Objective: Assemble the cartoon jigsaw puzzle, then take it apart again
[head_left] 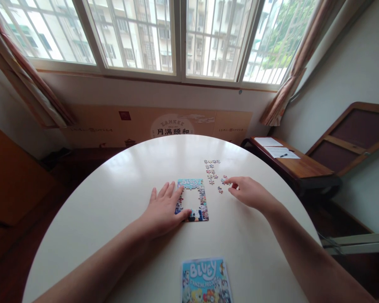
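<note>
My left hand lies flat with fingers spread over the left side of a jigsaw puzzle frame. The puzzle's colourful border is joined, and its middle is a bare white rectangle. At the right, my right hand reaches into loose puzzle pieces, its index fingertip at one of them. The thumb stays apart from that finger, and the other fingers are curled. Just below the fingertips rests a single puzzle piece. More puzzle pieces lie in short rows between the two hands.
A picture card marked "BLUEY" lies near the front of the round white table. On the right, a wooden side table carries papers and a pen. A printed cardboard panel stands below the windows.
</note>
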`<state>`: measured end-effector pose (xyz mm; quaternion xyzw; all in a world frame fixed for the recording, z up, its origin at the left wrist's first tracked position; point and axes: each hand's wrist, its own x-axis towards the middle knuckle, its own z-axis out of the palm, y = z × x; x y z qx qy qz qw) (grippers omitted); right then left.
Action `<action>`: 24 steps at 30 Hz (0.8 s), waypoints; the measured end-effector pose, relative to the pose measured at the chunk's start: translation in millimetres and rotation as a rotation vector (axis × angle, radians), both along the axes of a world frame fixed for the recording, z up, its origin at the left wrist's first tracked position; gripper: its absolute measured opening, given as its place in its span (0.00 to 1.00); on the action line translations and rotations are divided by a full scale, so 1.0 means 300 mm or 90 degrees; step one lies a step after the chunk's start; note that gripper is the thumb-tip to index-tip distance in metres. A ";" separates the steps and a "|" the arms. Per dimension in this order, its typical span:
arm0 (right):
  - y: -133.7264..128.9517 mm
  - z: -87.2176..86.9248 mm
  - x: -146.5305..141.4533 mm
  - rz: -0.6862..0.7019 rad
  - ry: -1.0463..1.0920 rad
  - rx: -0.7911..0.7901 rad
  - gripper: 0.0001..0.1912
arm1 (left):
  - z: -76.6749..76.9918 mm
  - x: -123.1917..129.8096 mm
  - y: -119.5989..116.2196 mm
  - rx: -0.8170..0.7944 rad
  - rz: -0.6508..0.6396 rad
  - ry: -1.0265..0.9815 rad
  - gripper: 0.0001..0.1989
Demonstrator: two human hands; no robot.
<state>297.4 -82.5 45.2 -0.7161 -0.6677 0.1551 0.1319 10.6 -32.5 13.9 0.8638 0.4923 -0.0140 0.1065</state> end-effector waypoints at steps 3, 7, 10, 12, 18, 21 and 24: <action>0.011 -0.021 -0.015 0.012 -0.002 -0.025 0.21 | -0.005 -0.001 -0.001 0.006 -0.002 -0.012 0.42; 0.020 -0.041 -0.024 0.034 0.000 -0.029 0.24 | -0.005 0.000 -0.001 -0.002 0.005 -0.007 0.41; 0.027 -0.052 -0.020 0.044 -0.004 -0.018 0.24 | 0.000 0.000 0.008 -0.010 0.021 -0.026 0.39; 0.030 -0.058 -0.017 0.050 -0.005 -0.013 0.23 | 0.005 -0.003 0.018 -0.014 0.037 -0.041 0.38; 0.025 -0.059 -0.015 0.046 -0.018 -0.022 0.20 | 0.013 -0.010 0.045 -0.002 0.072 -0.091 0.35; 0.025 -0.062 -0.010 0.056 -0.031 -0.024 0.21 | 0.003 -0.006 0.053 0.019 0.063 -0.131 0.33; 0.025 -0.067 -0.005 0.035 -0.032 -0.009 0.19 | -0.011 -0.004 0.059 0.019 0.046 -0.160 0.34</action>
